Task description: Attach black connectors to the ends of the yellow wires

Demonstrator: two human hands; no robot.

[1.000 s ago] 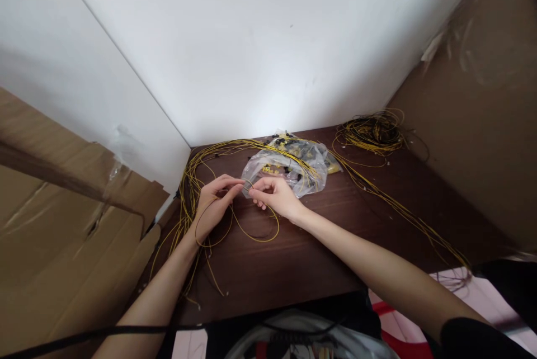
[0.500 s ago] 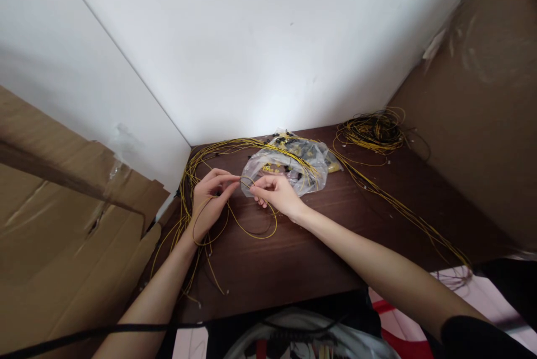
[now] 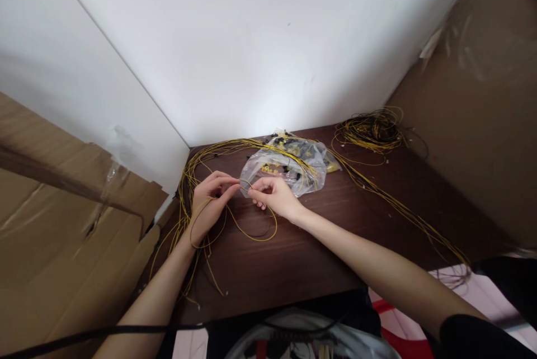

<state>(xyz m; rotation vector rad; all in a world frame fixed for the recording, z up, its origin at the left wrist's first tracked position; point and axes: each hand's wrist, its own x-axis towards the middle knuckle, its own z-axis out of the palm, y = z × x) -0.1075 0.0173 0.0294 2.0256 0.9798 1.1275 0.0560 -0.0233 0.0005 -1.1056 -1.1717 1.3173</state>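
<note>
Thin yellow and black wires (image 3: 257,240) run between my hands and hang in loops over the dark brown table. My left hand (image 3: 213,202) pinches them between thumb and fingertips. Close beside it, my right hand (image 3: 274,197) is closed on the same wires, its fingers curled, with a small arc of wire bridging the short gap. Just behind my hands lies a clear plastic bag (image 3: 251,164) with small yellow and black parts in it. A bundle of yellow wires (image 3: 201,152) curves from behind my left wrist across onto the bag.
A tangled coil of yellow and black wires (image 3: 371,130) lies at the back right, and a strand of wires (image 3: 403,211) trails over the right edge. Cardboard (image 3: 62,247) stands at the left, a cardboard box (image 3: 470,124) at the right, a white wall (image 3: 251,57) behind.
My hands stay nearly in place, still holding the wires close together. The view has shifted very slightly.
</note>
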